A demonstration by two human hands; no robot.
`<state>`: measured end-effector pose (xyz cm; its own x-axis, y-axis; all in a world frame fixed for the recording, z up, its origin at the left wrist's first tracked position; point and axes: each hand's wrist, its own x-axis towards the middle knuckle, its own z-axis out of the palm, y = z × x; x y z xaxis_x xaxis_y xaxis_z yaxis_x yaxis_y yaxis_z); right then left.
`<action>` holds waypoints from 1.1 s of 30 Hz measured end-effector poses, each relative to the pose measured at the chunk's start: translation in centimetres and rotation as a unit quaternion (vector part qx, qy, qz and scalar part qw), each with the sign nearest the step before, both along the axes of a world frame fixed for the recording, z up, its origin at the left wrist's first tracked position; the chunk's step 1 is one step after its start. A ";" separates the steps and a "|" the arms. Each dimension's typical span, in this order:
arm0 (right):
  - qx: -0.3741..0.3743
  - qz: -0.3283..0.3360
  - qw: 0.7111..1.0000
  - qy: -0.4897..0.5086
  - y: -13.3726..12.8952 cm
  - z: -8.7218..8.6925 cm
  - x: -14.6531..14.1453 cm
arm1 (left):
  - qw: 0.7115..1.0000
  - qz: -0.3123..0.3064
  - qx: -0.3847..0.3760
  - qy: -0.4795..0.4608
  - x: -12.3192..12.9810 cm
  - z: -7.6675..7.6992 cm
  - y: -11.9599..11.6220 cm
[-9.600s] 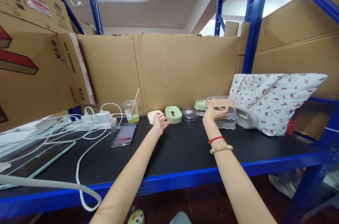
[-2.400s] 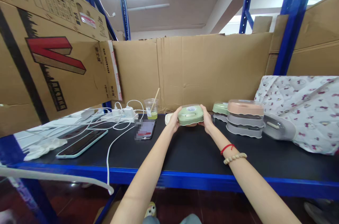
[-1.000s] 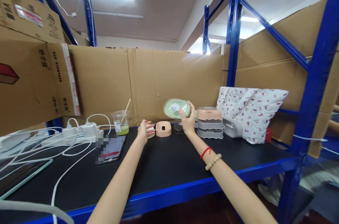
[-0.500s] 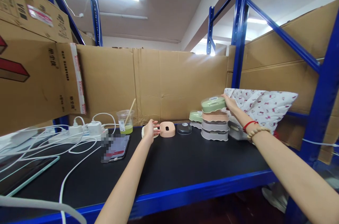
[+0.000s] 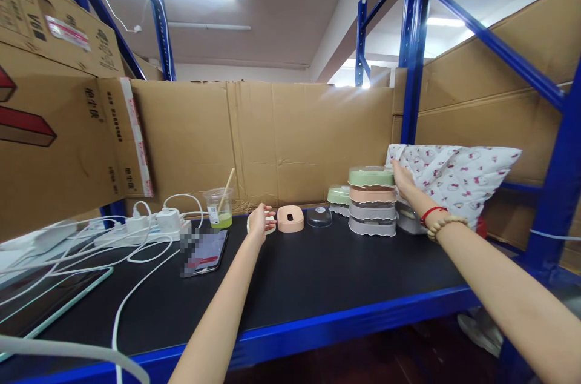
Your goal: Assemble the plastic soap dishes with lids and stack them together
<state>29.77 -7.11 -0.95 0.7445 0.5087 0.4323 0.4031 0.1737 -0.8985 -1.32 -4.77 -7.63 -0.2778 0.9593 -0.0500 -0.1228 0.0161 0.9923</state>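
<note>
My left hand [image 5: 259, 222] rests at the back of the black table with its fingers apart, over a cream-coloured rounded piece [image 5: 271, 228] that it mostly hides. Just right of it stands a peach rounded case [image 5: 290, 219] with a dark slot, then a dark domed lid [image 5: 319, 217]. My right hand [image 5: 402, 178] is at the right end of a green clear-lidded box [image 5: 371, 176], thumb raised and other fingers partly hidden. That box tops a stack with a peach tier [image 5: 372, 194] and grey tiers [image 5: 372, 226].
Another green-lidded box [image 5: 338, 195] stands behind the stack. Patterned white cloth [image 5: 458, 175] hangs at the right. A drink cup [image 5: 219, 208], phone [image 5: 205, 252], power strip [image 5: 169, 225] and white cables occupy the left. Cardboard [image 5: 313, 142] walls the back; a blue rail [image 5: 354, 316] edges the front.
The green box, tilted on the stack before, now sits level. My right hand has shifted slightly right from its end. My left hand stays at the cream piece; the view has moved a little.
</note>
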 end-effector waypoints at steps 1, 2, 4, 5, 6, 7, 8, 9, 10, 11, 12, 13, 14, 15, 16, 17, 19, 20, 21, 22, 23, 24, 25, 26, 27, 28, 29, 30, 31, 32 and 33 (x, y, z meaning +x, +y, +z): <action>0.016 -0.050 0.999 0.007 -0.2 0.2 -0.5 | 0.999 0.017 0.006 0.027 -0.1 -0.2 0.2; 0.040 -0.095 0.995 0.001 -0.4 0.4 -1.1 | 0.998 0.037 0.013 0.058 -0.2 -0.5 0.4; 0.096 -0.142 0.983 -0.061 -0.7 0.6 -2.8 | 0.989 0.077 0.029 0.123 -0.5 -1.0 0.6; 0.119 -0.135 0.977 -0.113 -0.8 0.4 -4.0 | 0.983 0.093 0.037 0.154 -0.6 -1.2 0.7; 0.129 -0.110 0.972 -0.165 -0.8 0.0 -5.3 | 0.977 0.105 0.045 0.182 -0.7 -1.4 0.7; 0.122 -0.073 0.968 -0.207 -0.7 -0.7 -6.9 | 0.971 0.111 0.051 0.207 -0.7 -1.6 0.6; 0.092 -0.022 0.967 -0.238 -0.6 -1.6 -8.6 | 0.966 0.110 0.056 0.228 -0.7 -1.7 0.5; 0.039 0.050 0.960 -0.273 -0.5 -2.7 -10.5 | 0.962 0.105 0.057 0.245 -0.7 -1.9 0.4; -0.034 0.129 0.942 -0.308 -0.3 -4.0 -12.3 | 0.959 0.094 0.056 0.260 -0.7 -2.0 0.3; -0.126 0.204 0.909 -0.341 -0.1 -5.3 -14.2 | 0.957 0.082 0.053 0.273 -0.6 -2.1 0.2; -0.218 0.263 0.866 -0.366 0.2 -6.6 -16.0 | 0.955 0.071 0.050 0.285 -0.6 -2.1 0.2; -0.257 0.283 0.851 -0.362 0.4 -7.7 -17.5 | 0.952 0.063 0.048 0.295 -0.7 -2.2 0.1; -0.282 0.291 0.843 -0.354 0.7 -8.7 -18.8 | 0.949 0.060 0.049 0.304 -0.8 -2.2 0.0; -0.309 0.289 0.838 -0.346 0.9 -9.3 -19.8 | 0.946 0.063 0.052 0.312 -0.9 -2.2 0.0; -0.333 0.277 0.836 -0.337 1.2 -9.7 -20.6 | 0.943 0.074 0.057 0.319 -1.0 -2.3 0.0; -0.351 0.264 0.833 -0.336 1.4 -9.9 -21.0 | 0.939 0.089 0.062 0.326 -1.1 -2.3 0.0; -0.364 0.238 0.833 -0.341 1.8 -9.8 -21.2 | 0.932 0.128 0.048 0.334 -1.4 -2.6 0.2; -0.361 0.233 0.835 -0.344 1.9 -9.7 -21.1 | 0.935 0.139 0.017 0.327 -1.5 -2.7 0.4; -0.356 0.232 0.837 -0.343 2.0 -9.6 -20.8 | 0.936 0.145 -0.003 0.321 -1.6 -2.9 0.6; -0.353 0.232 0.840 -0.342 2.0 -9.5 -20.6 | 0.937 0.148 -0.013 0.318 -1.7 -3.0 0.7; -0.349 0.229 0.843 -0.340 2.0 -9.4 -20.3 | 0.938 0.148 -0.021 0.312 -1.7 -3.2 0.9; -0.346 0.223 0.848 -0.334 2.0 -9.3 -20.1 | 0.940 0.148 -0.023 0.307 -1.7 -3.3 1.0; -0.341 0.217 0.854 -0.327 1.9 -9.3 -19.9 | 0.942 0.146 -0.023 0.301 -1.7 -3.4 1.0; -0.335 0.211 0.861 -0.320 1.8 -9.3 -19.8 | 0.945 0.144 -0.022 0.292 -1.8 -3.5 1.0; -0.329 0.208 0.866 -0.313 1.8 -9.3 -19.7 | 0.949 0.140 -0.021 0.281 -1.8 -3.5 1.0; -0.319 0.210 0.873 -0.304 1.8 -9.3 -19.7 | 0.953 0.136 -0.019 0.269 -1.8 -3.5 0.9; -0.305 0.216 0.879 -0.296 1.8 -9.3 -19.7 | 0.958 0.131 -0.017 0.254 -1.8 -3.5 0.9; -0.286 0.226 0.886 -0.287 1.8 -9.4 -19.7 | 0.963 0.128 -0.014 0.238 -1.9 -3.5 0.9; -0.263 0.238 0.893 -0.277 1.9 -9.4 -19.7 | 0.967 0.125 -0.012 0.220 -1.9 -3.5 0.9; -0.240 0.251 0.899 -0.266 2.0 -9.5 -19.7 | 0.972 0.124 -0.009 0.200 -1.9 -3.5 1.0; -0.219 0.265 0.904 -0.257 2.1 -9.6 -19.7 | 0.976 0.123 -0.007 0.178 -1.8 -3.5 1.2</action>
<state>10.03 -5.02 -10.60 0.1056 0.9405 0.3230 0.7508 0.1376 -0.6461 -3.15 -3.60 -11.17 -0.5013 0.8618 0.0777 0.2268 0.0443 0.9729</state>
